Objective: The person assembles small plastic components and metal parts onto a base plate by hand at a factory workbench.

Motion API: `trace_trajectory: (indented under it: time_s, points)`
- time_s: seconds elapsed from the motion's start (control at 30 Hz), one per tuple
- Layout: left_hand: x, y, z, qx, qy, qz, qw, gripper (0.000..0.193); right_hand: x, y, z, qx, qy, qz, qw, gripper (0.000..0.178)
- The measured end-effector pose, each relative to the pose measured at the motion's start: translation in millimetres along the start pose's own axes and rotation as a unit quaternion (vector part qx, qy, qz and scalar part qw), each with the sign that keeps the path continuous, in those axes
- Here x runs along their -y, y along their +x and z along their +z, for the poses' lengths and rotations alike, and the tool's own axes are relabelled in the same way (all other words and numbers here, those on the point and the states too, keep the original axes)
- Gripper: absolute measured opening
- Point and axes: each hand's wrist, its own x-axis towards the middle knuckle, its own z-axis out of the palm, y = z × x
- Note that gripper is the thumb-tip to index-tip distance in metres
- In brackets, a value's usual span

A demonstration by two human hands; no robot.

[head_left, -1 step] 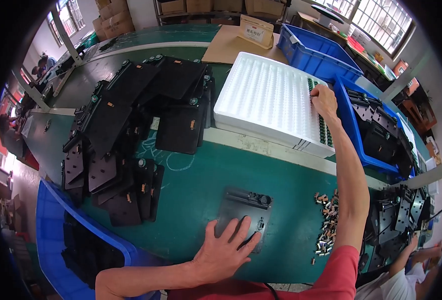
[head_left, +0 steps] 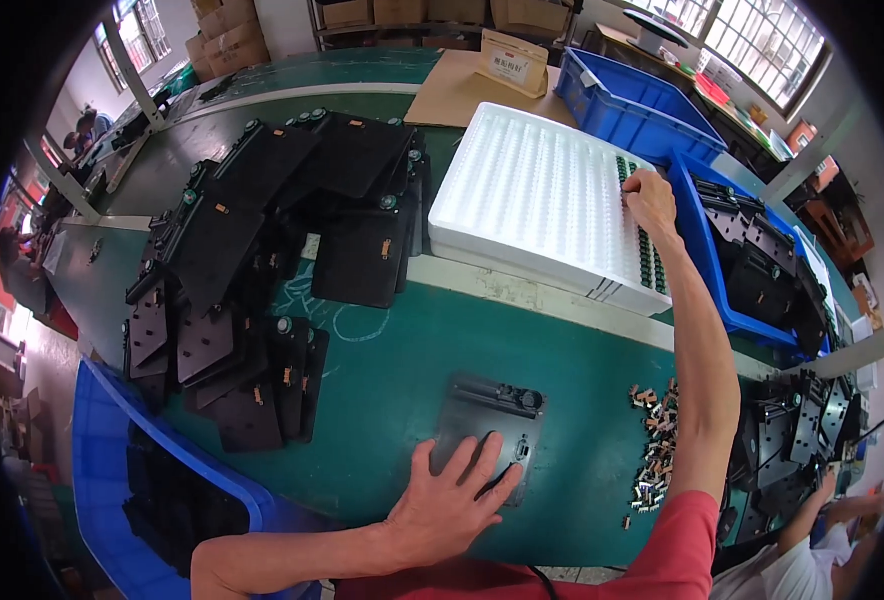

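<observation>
My left hand (head_left: 454, 497) lies with fingers spread across the lower part of a black plastic plate (head_left: 459, 425) on the green table. A ribbed block and a round knob run along the plate's far edge, and a small slot shows near its right side. Over at the white foam tray (head_left: 537, 185), my right hand (head_left: 651, 203) reaches into the right-hand rows of small green round parts (head_left: 652, 268). Its thumb and fingers are pinched together there; whatever sits between them is hidden. Small metal-and-brown switches (head_left: 652, 455) lie in a loose pile beside my right forearm.
Stacked black plates (head_left: 217, 230) with knobs cover the table's left. A blue bin (head_left: 97, 450) with black parts stands at the lower left. More blue bins (head_left: 622, 105) flank the tray's right. A co-worker's hand (head_left: 820, 492) works among black parts at the far right.
</observation>
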Motion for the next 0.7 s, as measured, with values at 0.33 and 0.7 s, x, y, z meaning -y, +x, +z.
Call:
trace_trajectory:
  time_s: [0.33,0.7]
  points:
    - [1,-2,2,0.015,-0.012,-0.007,1.0,0.065,7,4,4,0.032,-0.068,-0.067,0.995,0.009]
    - [-3,1,0,0.017,-0.017,-0.003,1.0,0.064,12,30,-30,0.073,0.007,-0.058,0.996,0.009]
